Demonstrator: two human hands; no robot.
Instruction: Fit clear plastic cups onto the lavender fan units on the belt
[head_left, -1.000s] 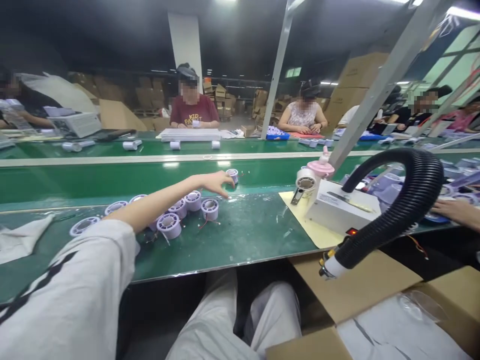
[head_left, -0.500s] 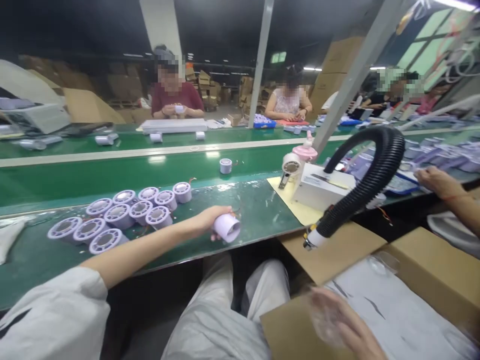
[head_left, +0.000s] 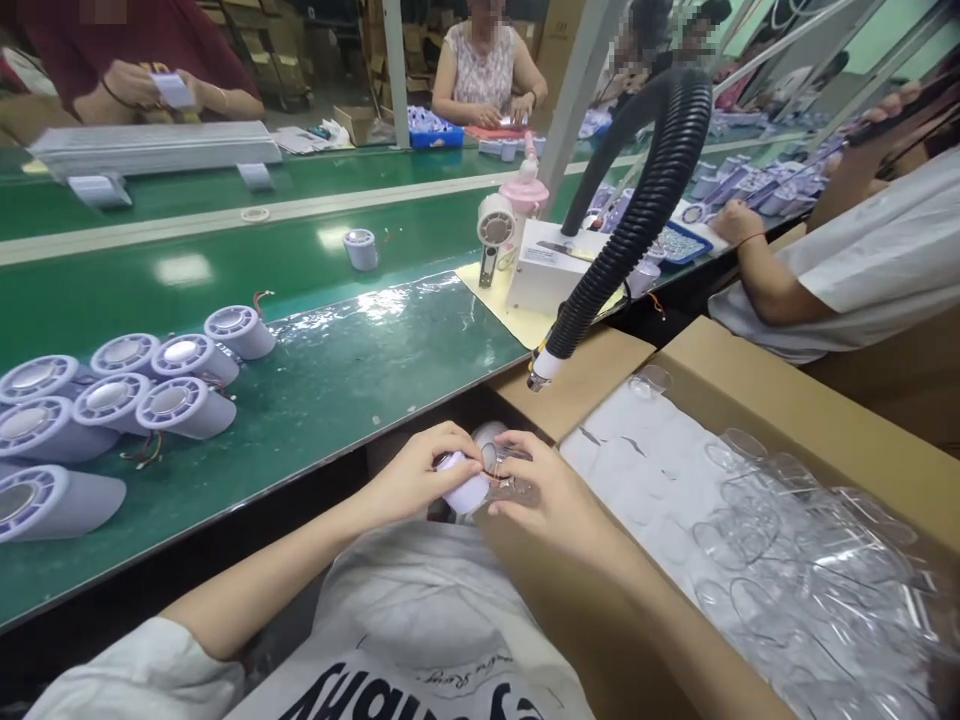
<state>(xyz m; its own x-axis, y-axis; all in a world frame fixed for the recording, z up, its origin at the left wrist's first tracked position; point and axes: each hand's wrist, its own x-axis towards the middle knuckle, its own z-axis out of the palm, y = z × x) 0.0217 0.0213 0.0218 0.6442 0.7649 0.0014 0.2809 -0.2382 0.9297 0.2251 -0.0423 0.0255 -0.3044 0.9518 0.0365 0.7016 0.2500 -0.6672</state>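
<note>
Fingers [head_left: 455, 441] of the left hand [head_left: 411, 474] are pressed around a lilac cylinder [head_left: 465, 488], held before the shirt [head_left: 450, 650], just off the near edge of the counter [head_left: 345, 385]. Beside it, a clear cup [head_left: 519, 491], its outline partly hidden, is held between the curled fingers and thumb of the right hand [head_left: 551, 490]; thin wires [head_left: 493, 475] are seen between both hands. More cylinders [head_left: 191, 408] are grouped on the counter at left; other cups [head_left: 806, 545] are heaped in a carton [head_left: 795, 415] at right.
</note>
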